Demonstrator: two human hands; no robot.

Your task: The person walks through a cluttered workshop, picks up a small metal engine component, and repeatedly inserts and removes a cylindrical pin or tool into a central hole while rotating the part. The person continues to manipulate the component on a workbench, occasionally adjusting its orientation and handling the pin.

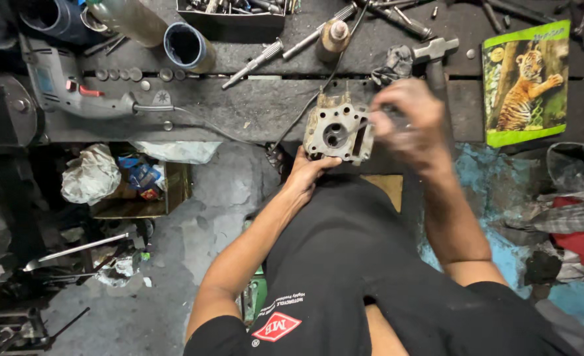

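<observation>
1. The power drill (61, 89) lies near the bench (239, 112) edge; its cord could snag.
2. The left hand (305, 173) grips the engine casting (337, 132) from below at that edge; a slip might drop it to the floor.
3. The right hand (407, 122), blurred, seems clenched on a thin tool at the casting; it could skid.

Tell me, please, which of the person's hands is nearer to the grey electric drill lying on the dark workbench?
Left. The left hand grips the lower edge of the grey metal engine part, on the side toward the drill. The right hand, blurred, sits beyond that part, farther from it.
</observation>
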